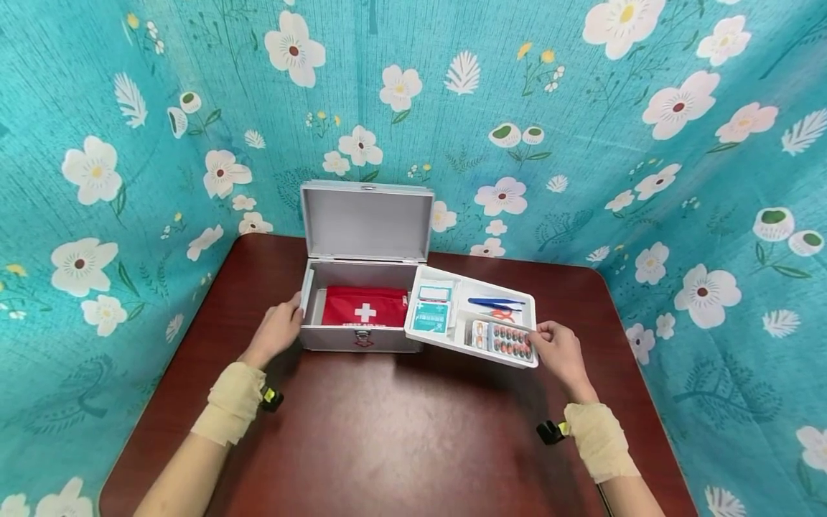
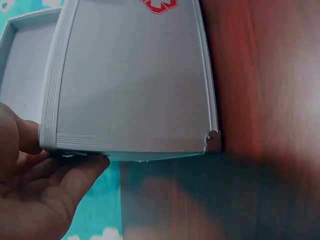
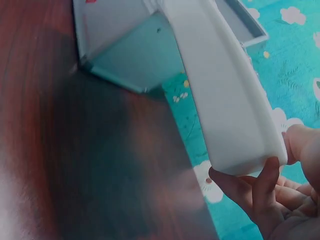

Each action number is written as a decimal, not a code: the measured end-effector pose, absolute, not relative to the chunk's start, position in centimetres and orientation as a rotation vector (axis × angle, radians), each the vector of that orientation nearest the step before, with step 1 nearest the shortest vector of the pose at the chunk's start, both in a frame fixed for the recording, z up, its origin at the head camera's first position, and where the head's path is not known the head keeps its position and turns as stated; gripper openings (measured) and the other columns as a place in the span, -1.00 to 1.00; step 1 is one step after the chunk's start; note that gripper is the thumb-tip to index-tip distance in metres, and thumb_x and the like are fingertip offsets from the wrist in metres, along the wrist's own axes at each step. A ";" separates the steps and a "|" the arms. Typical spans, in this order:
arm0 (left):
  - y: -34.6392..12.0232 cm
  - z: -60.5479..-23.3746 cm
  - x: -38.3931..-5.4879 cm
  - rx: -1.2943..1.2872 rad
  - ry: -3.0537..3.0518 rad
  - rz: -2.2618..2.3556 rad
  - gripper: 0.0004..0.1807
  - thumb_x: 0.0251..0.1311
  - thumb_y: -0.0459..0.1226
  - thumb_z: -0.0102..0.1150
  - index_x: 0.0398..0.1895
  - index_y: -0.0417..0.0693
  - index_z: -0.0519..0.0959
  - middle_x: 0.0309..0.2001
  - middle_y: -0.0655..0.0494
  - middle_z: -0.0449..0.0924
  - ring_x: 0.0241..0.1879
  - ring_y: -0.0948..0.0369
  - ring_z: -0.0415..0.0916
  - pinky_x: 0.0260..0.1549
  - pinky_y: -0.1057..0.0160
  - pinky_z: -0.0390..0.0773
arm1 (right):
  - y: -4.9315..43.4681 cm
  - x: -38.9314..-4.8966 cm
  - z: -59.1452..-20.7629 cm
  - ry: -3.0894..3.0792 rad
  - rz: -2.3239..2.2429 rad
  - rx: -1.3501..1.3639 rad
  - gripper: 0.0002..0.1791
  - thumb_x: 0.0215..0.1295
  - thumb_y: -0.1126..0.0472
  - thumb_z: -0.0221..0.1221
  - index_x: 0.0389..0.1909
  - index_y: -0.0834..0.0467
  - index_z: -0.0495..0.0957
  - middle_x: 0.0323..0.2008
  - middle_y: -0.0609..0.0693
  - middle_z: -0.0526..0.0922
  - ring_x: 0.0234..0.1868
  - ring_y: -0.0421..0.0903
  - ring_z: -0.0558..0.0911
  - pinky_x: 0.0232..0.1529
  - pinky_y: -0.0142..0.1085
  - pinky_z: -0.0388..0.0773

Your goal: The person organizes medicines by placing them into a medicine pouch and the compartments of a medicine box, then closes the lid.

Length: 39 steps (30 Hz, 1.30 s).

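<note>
My left hand (image 1: 274,332) grips the left wall of an open silver first aid case (image 1: 336,340), thumb at the rim and fingers along the outer side. Inside the case lies a red first aid pouch (image 1: 342,305) with a white cross. My right hand (image 1: 562,352) pinches the right end of a white plastic tray (image 3: 230,100), fingers under its corner. The tray slants off the case's right side, raised above the table, its left end overlapping the case. It carries teal-and-white packets (image 1: 431,317), blue tweezers (image 1: 494,302), a small orange-handled tool (image 1: 500,314) and a capsule blister pack (image 1: 512,342).
The case's hinged lid (image 1: 368,222) stands upright at the back, close to a teal floral curtain (image 1: 400,143). A dark red-brown table (image 1: 388,431) with rounded corners lies beneath everything. Curtain also hangs at both sides.
</note>
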State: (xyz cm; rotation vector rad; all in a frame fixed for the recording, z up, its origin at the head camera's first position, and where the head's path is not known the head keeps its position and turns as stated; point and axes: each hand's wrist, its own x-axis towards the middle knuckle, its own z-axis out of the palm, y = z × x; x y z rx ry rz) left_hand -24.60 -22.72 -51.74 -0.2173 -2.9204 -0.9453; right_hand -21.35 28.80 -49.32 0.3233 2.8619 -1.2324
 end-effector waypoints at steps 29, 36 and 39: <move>-14.7 -52.0 -21.2 -0.197 -2.844 -1.452 -0.44 0.59 -0.05 -0.33 0.48 -0.13 0.29 0.42 -0.11 0.37 0.41 -0.06 0.33 0.39 -0.10 0.30 | 19.9 -23.0 -47.1 2.979 -1.197 0.187 -0.85 0.16 0.24 0.20 -0.33 0.26 0.61 -0.42 0.13 0.75 -0.46 -0.14 0.59 -0.50 -0.42 0.43; -14.6 -52.3 -21.4 -0.257 -2.816 -1.487 -0.43 0.61 -0.04 -0.41 0.53 -0.04 0.21 0.46 -0.08 0.30 0.42 -0.07 0.30 0.40 -0.12 0.28 | 19.0 -22.7 -47.9 3.026 -1.129 0.205 -0.89 0.11 0.24 0.21 -0.38 0.21 0.59 -0.48 0.05 0.71 -0.45 -0.10 0.57 -0.43 -0.38 0.40; -14.6 -52.3 -21.6 -0.260 -2.818 -1.508 -0.45 0.60 -0.06 -0.37 0.56 0.03 0.16 0.50 -0.03 0.25 0.45 -0.05 0.25 0.43 -0.11 0.22 | 18.6 -22.6 -48.2 3.049 -1.114 0.198 -0.89 0.08 0.23 0.21 -0.38 0.20 0.58 -0.50 0.02 0.69 -0.44 -0.07 0.56 -0.40 -0.35 0.40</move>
